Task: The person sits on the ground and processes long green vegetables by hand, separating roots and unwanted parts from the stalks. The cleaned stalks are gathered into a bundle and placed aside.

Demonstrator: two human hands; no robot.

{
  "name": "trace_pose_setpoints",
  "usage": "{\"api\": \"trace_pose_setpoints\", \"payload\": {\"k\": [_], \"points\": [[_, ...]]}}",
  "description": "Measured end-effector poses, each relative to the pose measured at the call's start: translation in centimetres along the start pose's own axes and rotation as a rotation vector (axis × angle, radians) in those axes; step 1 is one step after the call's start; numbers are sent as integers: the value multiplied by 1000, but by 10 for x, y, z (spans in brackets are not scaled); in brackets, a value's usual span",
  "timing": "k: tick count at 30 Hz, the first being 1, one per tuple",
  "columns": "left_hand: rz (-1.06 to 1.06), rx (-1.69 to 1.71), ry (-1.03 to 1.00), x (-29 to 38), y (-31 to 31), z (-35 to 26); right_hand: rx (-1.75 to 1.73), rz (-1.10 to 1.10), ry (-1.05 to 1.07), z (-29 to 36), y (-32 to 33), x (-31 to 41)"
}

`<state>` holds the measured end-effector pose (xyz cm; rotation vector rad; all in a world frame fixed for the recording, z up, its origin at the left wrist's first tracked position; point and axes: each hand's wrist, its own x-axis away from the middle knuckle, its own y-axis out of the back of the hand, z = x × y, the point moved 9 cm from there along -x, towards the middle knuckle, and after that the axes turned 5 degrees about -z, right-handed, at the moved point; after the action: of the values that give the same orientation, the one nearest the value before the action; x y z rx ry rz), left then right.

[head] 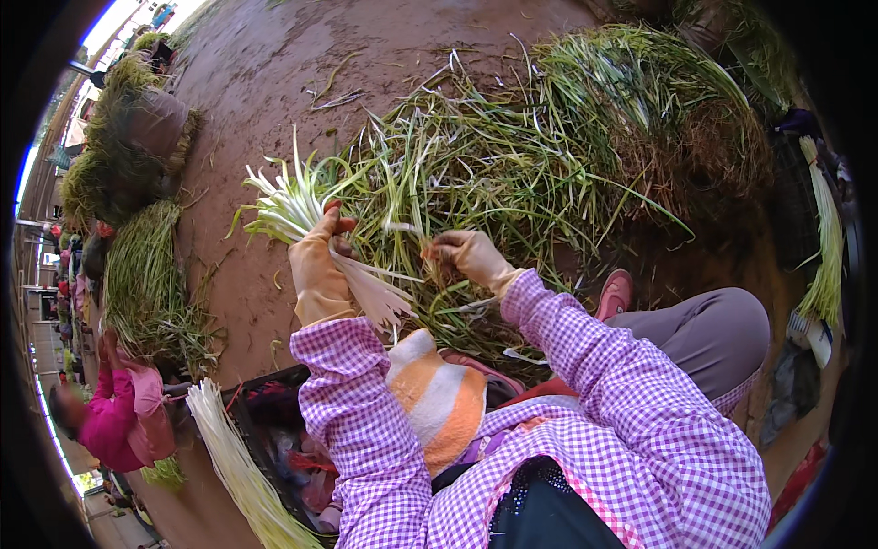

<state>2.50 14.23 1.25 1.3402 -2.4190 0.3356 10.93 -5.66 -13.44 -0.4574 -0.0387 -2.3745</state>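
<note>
My left hand (321, 264), in a tan glove with bare fingertips, grips a bunch of pale-stemmed leafy stalks (291, 206). Their green leaf ends fan out above the fist and white stem ends stick out below it, towards my lap. To its right, my right hand (463, 255), gloved the same way, has its fingers bent close together over the heap of loose green leaves (473, 158). A thin pale strip lies by its fingertips; blur hides whether they pinch it. An orange and white striped towel (439, 398) lies on my lap.
A rooted bundle of green stalks (645, 103) lies at the heap's right. At lower left, a bundle of whitish stalks (240, 460) rests beside a black crate (264, 439) holding plastic bags. A person in pink (123, 418) sits at far left near more stalks (147, 281). The floor (240, 103) is reddish brown.
</note>
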Motion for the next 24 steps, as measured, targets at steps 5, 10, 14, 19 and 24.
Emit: {"api": "trace_pose_setpoints", "payload": {"k": [5,10,14,19,24], "points": [[-50,-26,18,-3,2,1,-241,94,-96,51,0,-4],[-38,-51,72,-1,-9,22,-300,86,-112,38,-8,10],[25,-258,107,3,-19,34,-271,87,-105,27,-10,12],[219,-396,123,9,-40,55,-157,93,-136,26,-13,16],[298,-397,123,4,-51,70,-241,202,-132,29,-22,26]]}}
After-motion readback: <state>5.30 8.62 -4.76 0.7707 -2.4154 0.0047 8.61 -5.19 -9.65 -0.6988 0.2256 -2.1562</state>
